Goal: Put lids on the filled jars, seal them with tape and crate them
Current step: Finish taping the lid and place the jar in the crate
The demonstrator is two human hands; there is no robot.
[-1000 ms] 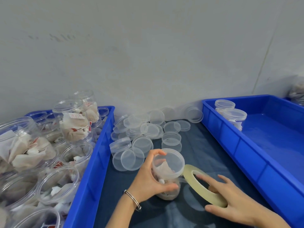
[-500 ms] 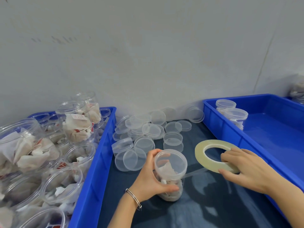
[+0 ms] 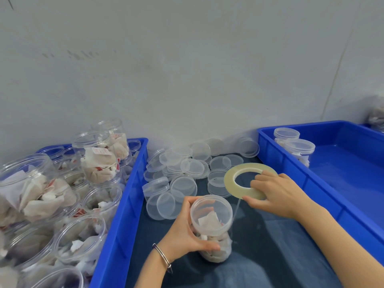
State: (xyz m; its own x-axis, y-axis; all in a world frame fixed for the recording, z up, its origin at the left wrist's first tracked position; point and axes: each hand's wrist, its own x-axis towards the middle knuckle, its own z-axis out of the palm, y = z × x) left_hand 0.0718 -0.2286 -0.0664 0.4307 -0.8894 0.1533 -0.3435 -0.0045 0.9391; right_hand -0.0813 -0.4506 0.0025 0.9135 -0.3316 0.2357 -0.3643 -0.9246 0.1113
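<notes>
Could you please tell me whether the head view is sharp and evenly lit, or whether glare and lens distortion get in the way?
Head view: light soft and even, shadows faint; slight glare on the right crate floor; wide-angle bending tilts the crate edges and the open jars at left; hands and tape roll reasonably sharp.

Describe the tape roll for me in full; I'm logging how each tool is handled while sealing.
The tape roll is a wide, flat ring of pale yellowish, translucent tape with a large open centre. It is held tilted above the dark cloth, near the loose lids. The right hand grips its near right edge, fingers reaching into the hole and thumb under the rim. A thin clear strip runs from its lower edge down to the lidded jar, which the left hand holds.
</notes>
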